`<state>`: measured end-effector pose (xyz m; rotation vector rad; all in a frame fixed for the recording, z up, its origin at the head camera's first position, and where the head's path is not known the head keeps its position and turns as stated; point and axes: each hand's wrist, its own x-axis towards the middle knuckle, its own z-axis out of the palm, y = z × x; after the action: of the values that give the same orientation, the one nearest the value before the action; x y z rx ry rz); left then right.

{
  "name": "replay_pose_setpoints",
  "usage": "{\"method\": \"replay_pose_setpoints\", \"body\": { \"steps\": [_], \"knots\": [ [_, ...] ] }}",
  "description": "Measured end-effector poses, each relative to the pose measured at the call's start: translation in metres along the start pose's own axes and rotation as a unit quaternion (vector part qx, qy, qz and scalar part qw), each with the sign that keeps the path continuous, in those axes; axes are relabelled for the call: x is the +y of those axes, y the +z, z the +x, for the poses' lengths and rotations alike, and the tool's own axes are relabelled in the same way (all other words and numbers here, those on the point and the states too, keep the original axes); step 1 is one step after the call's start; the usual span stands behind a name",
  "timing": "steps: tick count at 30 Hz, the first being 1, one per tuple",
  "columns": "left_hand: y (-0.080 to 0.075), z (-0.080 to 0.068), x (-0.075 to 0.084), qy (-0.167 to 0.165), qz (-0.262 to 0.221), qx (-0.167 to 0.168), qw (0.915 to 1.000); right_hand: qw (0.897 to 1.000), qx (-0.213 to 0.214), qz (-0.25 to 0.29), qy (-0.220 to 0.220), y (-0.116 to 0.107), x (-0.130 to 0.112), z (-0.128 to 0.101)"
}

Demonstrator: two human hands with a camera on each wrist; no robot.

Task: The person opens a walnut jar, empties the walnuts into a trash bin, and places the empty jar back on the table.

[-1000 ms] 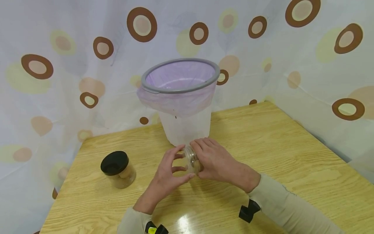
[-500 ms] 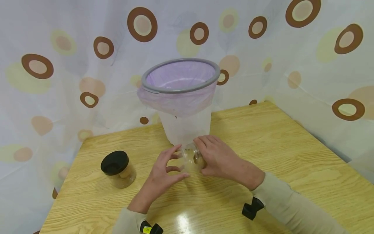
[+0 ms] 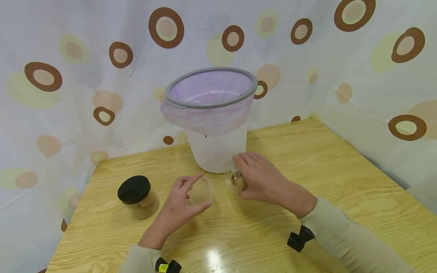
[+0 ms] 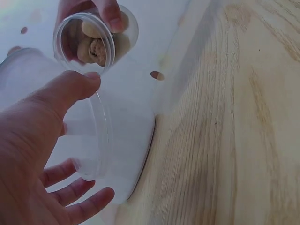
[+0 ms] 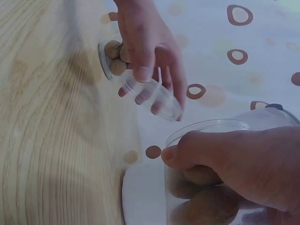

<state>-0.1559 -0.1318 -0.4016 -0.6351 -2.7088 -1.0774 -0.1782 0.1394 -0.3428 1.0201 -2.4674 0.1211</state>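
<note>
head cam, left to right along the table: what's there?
Black-lidded jar → left hand holding a clear lid → open clear jar of walnut-like pieces → right hand gripping it.

Black-lidded jar, grey-rimmed purple-lined bin, brown-ringed curtain

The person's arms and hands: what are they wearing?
Both hands, the left hand and right hand, are bare, with no gloves. Long pale beige sleeves cover both forearms. A small black device is strapped at each wrist; the left one shows a yellow mark.
</note>
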Motion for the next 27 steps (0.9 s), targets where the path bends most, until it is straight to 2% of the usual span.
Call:
{"method": "replay_pose_setpoints", "body": {
  "steps": [3,10,18,27],
  "knots": [
    [-0.001,-0.001,-0.002,-0.005,0.032,-0.004,0.9995,1.0,-0.004,0.002,0.002,-0.003,0.003,0.0],
    [-0.001,-0.003,-0.006,-0.045,0.066,-0.045,0.9958,1.0,-0.006,0.004,0.002,-0.011,0.012,0.0],
    [-0.002,-0.001,-0.008,-0.097,0.097,-0.113,0.984,1.0,-0.011,0.012,0.002,-0.024,0.021,0.004],
    [0.0,0.0,-0.013,-0.104,0.105,-0.132,0.9802,1.0,-0.017,0.016,0.005,-0.044,0.034,0.012]
  ]
}}
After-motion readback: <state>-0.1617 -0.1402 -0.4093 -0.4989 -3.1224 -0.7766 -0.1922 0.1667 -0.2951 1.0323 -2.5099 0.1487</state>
